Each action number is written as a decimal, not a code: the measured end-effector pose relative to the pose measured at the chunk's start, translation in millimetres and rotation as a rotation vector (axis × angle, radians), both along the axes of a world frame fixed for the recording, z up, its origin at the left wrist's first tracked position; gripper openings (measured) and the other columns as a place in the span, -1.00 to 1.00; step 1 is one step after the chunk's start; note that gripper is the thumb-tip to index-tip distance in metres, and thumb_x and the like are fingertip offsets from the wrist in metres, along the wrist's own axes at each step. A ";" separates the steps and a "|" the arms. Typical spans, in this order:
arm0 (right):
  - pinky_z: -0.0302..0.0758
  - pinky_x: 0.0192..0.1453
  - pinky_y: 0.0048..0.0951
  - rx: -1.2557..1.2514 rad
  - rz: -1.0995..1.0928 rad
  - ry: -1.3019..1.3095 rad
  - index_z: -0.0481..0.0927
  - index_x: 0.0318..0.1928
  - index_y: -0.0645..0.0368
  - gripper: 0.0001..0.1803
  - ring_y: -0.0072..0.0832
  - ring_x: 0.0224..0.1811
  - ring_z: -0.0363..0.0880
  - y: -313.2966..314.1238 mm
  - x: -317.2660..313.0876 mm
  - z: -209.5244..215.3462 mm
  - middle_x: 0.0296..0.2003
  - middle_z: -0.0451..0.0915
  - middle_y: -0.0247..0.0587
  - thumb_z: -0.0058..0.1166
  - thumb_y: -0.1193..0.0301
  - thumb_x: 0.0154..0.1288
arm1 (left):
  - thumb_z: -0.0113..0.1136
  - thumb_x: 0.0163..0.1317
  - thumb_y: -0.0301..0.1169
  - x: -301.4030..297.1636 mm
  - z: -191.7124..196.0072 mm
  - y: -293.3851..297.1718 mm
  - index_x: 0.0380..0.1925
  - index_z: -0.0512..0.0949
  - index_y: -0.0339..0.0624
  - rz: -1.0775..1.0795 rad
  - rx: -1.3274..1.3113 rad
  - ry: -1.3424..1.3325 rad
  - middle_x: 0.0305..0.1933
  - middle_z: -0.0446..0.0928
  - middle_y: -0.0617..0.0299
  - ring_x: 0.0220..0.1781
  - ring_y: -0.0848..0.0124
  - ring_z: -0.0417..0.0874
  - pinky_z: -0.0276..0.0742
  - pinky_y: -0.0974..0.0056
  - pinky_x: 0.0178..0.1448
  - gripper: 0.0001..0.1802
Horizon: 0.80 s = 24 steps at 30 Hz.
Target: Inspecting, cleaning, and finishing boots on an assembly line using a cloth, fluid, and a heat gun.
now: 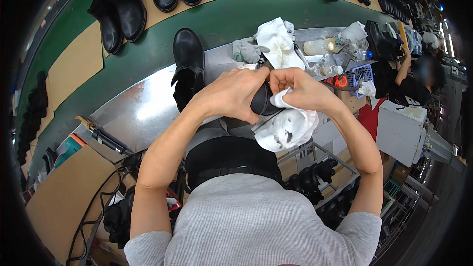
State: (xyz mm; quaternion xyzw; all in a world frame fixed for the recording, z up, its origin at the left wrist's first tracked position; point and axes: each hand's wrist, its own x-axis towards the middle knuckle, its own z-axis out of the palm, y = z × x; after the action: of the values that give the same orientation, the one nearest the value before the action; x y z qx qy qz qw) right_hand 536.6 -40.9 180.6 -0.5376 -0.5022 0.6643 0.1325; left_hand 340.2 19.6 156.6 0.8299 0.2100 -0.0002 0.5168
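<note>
A black boot (260,100) is in front of me above the metal table edge, largely covered by my hands. My left hand (230,92) is wrapped over it from the left, thumb toward me. In my right hand (301,88) a white cloth (287,130) with black smears is pinched, its loose part hanging below the fingers. The pinched end meets the boot's right side. To the left, a second black boot (188,51) lies on the metal table (143,103), its toe away from me and its opening toward me.
Pairs of black boots (129,12) line cardboard on the green surface (224,17) beyond. White cloths (278,44), clear bottles (320,46), orange-handled scissors (338,82) and a blue basket (363,73) crowd the right. A corded tool (106,138) lies left. A co-worker (414,86) is at far right.
</note>
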 end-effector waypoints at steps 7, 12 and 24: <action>0.24 -0.37 -0.71 -0.040 -0.037 0.035 0.44 -0.43 0.21 -0.90 -0.80 -0.46 0.31 0.0 1.3 -5.1 -0.50 0.42 -0.53 0.08 0.54 0.01 | 0.39 -0.38 -0.33 -1.3 2.2 -5.2 -0.26 0.30 -0.30 -0.005 0.028 0.024 -0.39 0.46 -0.08 -0.26 -0.08 0.51 0.40 0.02 -0.23 -0.37; 0.22 -0.40 -0.74 -0.152 -0.117 0.071 0.44 -0.42 0.21 -0.92 -0.83 -0.47 0.29 1.7 3.3 -8.9 -0.50 0.42 -0.55 0.04 0.50 0.06 | 0.40 -0.37 -0.32 -0.9 -0.7 -7.9 -0.23 0.31 -0.30 -0.008 0.027 0.013 -0.37 0.45 -0.09 -0.24 -0.07 0.51 0.40 0.01 -0.20 -0.35; 0.19 -0.41 -0.73 -0.147 -0.083 0.048 0.44 -0.42 0.18 -0.93 -0.84 -0.47 0.27 3.4 1.7 -4.3 -0.51 0.40 -0.57 0.03 0.48 0.08 | 0.39 -0.38 -0.33 0.0 1.4 -4.7 -0.23 0.32 -0.29 -0.002 0.021 -0.001 -0.42 0.45 -0.07 -0.29 -0.08 0.51 0.41 0.02 -0.22 -0.36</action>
State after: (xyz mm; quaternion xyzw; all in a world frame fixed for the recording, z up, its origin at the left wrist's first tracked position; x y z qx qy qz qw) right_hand 538.3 -37.5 176.3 -0.5501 -0.4259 0.7061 0.1320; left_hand 340.2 14.9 158.0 0.8356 0.2090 0.0017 0.5081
